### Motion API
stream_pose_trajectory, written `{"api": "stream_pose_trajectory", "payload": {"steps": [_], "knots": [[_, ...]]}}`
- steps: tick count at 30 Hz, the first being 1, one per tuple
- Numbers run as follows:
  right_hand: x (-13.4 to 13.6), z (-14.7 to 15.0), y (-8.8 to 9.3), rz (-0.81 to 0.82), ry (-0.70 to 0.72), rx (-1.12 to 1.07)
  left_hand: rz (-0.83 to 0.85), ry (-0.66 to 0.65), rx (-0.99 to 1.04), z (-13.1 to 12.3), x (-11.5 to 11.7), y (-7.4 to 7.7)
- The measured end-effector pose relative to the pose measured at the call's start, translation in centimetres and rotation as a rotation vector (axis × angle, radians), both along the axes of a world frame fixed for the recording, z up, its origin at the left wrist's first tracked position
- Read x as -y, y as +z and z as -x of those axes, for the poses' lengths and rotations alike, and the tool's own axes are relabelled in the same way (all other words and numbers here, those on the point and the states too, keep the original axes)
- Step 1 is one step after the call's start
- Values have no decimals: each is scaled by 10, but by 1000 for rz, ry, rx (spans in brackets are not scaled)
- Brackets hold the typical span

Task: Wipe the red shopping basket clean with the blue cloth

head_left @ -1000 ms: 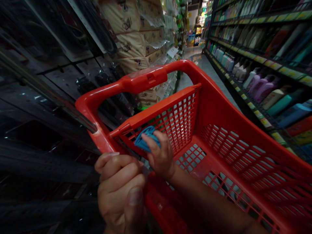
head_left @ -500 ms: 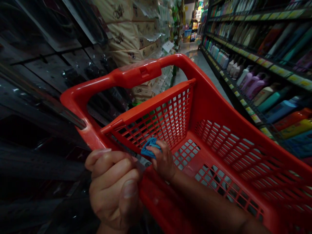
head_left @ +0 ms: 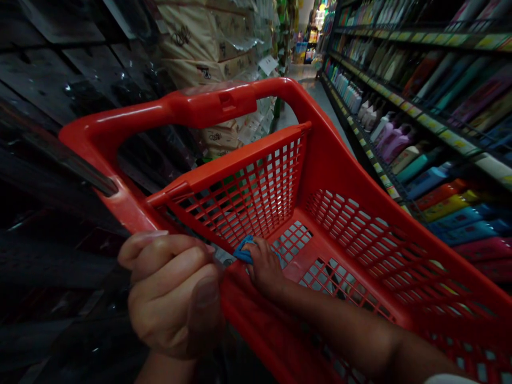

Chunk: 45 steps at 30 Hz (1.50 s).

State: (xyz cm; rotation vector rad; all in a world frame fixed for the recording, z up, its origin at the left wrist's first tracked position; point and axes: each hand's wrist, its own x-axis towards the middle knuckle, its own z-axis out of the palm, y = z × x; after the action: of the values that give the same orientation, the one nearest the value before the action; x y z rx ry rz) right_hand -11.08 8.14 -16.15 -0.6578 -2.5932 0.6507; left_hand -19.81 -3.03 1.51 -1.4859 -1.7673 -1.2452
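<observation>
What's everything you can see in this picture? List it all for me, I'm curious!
shopping basket: one, red plastic, centre, with mesh walls
cloth: one, blue, inside the basket against its mesh wall
bottles: many, mixed colours, on shelves at right
shelf-edge strips: many, mostly yellow, along the shelves at right
wrapped packs: many, cream, stacked beyond the basket
panels: several, dark, along the left side
floor: one aisle, grey, ahead
left hand: one, lower left, curled at the basket's rim
right hand: one, inside the basket, on the cloth
</observation>
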Motion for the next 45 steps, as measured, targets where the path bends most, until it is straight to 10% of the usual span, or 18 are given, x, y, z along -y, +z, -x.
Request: {"api": "stream_pose_trajectory", "payload": {"steps": [4, 11, 15, 21, 24, 29, 32, 37, 42, 45], "knots": [[-39, -22, 20, -182, 99, 301, -69, -16, -120, -2, -6, 7], [-126, -38, 33, -200, -264, 544, -45, -11, -107, -5, -4, 7], [-93, -33, 33, -209, -280, 580, -80, -25, -116, -8, -4, 8], [10, -48, 37, -198, 379, 459, -100, -70, -164, -4, -2, 3], [-13, -68, 39, -217, 422, 497, -114, -125, -204, 0, -2, 1], [-85, -109, 47, -253, -25, 698, -157, -174, -219, 5, -5, -2], [-59, -136, 52, -237, 19, 732, -195, -157, -209, 4, -7, -2], [-8, -170, 64, -175, 631, 707, -190, -182, -207, 5, -4, -2], [-32, -186, 78, -237, 206, 965, -199, -135, -248, 11, 0, -8], [-9, -201, 83, -203, 255, 1047, -182, -104, -219, 13, 2, -9]]}}
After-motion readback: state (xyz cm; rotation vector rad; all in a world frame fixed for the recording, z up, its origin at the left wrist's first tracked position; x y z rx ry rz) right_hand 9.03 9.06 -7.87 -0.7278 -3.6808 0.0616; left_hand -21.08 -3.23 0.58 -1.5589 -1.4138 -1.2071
